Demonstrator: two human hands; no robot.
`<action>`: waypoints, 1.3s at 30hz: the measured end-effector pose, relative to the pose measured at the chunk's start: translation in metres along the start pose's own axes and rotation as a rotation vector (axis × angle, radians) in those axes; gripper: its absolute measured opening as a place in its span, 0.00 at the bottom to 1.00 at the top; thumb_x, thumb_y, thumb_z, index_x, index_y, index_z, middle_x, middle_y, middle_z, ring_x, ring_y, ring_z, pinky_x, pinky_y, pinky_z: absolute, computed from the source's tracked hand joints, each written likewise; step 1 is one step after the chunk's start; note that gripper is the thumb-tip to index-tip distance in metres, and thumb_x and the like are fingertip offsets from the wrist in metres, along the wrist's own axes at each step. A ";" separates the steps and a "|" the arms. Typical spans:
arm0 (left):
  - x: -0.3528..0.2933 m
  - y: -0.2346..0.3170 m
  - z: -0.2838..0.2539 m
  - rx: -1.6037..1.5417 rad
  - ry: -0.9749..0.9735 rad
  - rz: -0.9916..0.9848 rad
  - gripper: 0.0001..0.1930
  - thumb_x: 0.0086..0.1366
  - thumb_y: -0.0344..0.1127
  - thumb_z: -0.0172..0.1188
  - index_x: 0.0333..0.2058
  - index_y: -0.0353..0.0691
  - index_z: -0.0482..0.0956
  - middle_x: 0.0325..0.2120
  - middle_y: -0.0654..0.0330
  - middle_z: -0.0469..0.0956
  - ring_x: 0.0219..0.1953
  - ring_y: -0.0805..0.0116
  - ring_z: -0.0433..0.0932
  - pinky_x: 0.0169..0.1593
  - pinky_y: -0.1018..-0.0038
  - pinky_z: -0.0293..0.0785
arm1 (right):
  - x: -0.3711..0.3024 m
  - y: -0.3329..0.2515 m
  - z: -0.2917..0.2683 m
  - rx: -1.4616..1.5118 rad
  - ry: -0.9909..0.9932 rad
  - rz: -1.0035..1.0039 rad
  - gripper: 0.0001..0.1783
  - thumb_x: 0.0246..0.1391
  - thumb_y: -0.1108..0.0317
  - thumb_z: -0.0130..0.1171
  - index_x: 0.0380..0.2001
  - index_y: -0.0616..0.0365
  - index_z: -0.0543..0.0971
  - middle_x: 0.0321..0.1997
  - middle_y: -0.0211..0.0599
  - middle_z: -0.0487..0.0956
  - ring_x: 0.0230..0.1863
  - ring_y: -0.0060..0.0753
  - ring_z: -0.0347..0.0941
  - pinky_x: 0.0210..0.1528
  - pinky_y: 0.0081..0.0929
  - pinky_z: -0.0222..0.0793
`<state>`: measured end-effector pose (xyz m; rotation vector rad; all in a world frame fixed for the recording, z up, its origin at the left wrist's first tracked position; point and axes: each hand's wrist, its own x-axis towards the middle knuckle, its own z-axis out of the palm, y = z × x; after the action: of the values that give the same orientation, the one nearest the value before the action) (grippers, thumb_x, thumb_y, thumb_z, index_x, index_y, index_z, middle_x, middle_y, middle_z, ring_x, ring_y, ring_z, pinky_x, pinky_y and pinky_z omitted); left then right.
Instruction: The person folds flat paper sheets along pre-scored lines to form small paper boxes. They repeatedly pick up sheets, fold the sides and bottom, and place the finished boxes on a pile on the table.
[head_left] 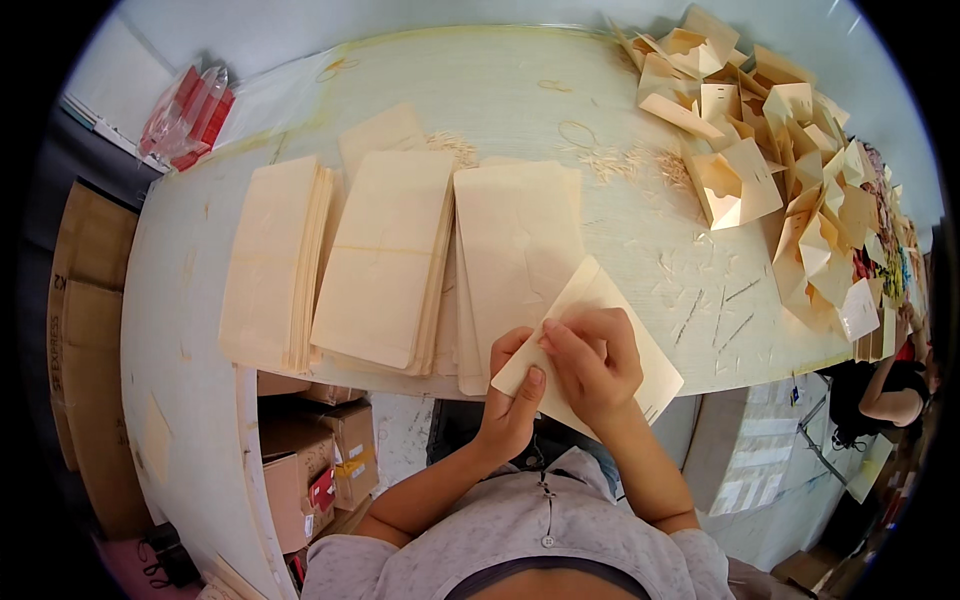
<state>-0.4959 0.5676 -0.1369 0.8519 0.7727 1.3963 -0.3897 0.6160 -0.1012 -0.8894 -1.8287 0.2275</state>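
Note:
A flat cream card sheet [645, 372] is held at a slant over the table's near edge. My left hand [512, 400] grips its near-left corner, thumb on top and fingers behind. Over the sheet's upper face, my right hand [597, 368] is closed, thumb and fingertips pinched together near the left edge. What those fingertips hold, if anything, is too small to make out. Just beyond the hands lies a stack of similar cream sheets [515, 225]. Left of it are a taller stack with a band [385, 250] round it and another banded stack [268, 262].
Folded cream card boxes [740, 180] are heaped at the far right. Small card scraps [625, 160] and a rubber band [577, 133] lie on the pale table [450, 90]. Red plastic-wrapped packs [190, 118] stand far left. Cardboard boxes [320, 450] sit beneath; another person [885, 395] is at right.

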 end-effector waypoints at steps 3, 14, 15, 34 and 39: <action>-0.003 -0.007 -0.006 0.045 -0.028 0.016 0.21 0.66 0.37 0.44 0.54 0.43 0.51 0.48 0.61 0.61 0.51 0.74 0.60 0.54 0.74 0.57 | 0.002 0.003 -0.008 -0.184 -0.051 -0.259 0.20 0.29 0.79 0.62 0.34 0.66 0.77 0.34 0.38 0.70 0.29 0.36 0.68 0.28 0.27 0.65; 0.000 -0.009 -0.010 0.193 0.018 0.105 0.20 0.66 0.37 0.43 0.54 0.40 0.51 0.49 0.59 0.61 0.52 0.73 0.60 0.55 0.73 0.57 | -0.003 0.005 -0.003 -0.326 -0.008 -0.230 0.22 0.30 0.72 0.56 0.36 0.70 0.74 0.34 0.42 0.72 0.31 0.39 0.70 0.34 0.34 0.66; 0.000 -0.008 -0.010 0.221 0.029 0.117 0.20 0.66 0.37 0.43 0.54 0.40 0.51 0.49 0.59 0.61 0.52 0.72 0.60 0.55 0.73 0.57 | -0.002 0.004 -0.003 -0.309 -0.025 -0.198 0.22 0.31 0.73 0.56 0.36 0.70 0.74 0.35 0.43 0.72 0.32 0.39 0.70 0.35 0.34 0.66; 0.014 0.019 -0.010 -0.206 0.183 -0.038 0.25 0.65 0.41 0.46 0.57 0.39 0.52 0.53 0.56 0.62 0.54 0.64 0.63 0.55 0.67 0.62 | 0.020 0.034 -0.063 -0.267 0.122 0.461 0.15 0.45 0.81 0.53 0.39 0.62 0.73 0.37 0.44 0.76 0.39 0.46 0.73 0.41 0.31 0.68; 0.034 0.028 -0.028 -0.357 0.228 -0.099 0.24 0.66 0.41 0.45 0.56 0.35 0.56 0.54 0.55 0.63 0.55 0.63 0.63 0.56 0.64 0.62 | -0.011 0.044 -0.094 0.040 -0.261 0.734 0.17 0.45 0.74 0.59 0.41 0.61 0.73 0.32 0.42 0.76 0.27 0.31 0.69 0.31 0.24 0.65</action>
<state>-0.5327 0.6029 -0.1253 0.3775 0.6985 1.5005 -0.2860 0.6169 -0.0913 -1.5334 -1.6447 0.8676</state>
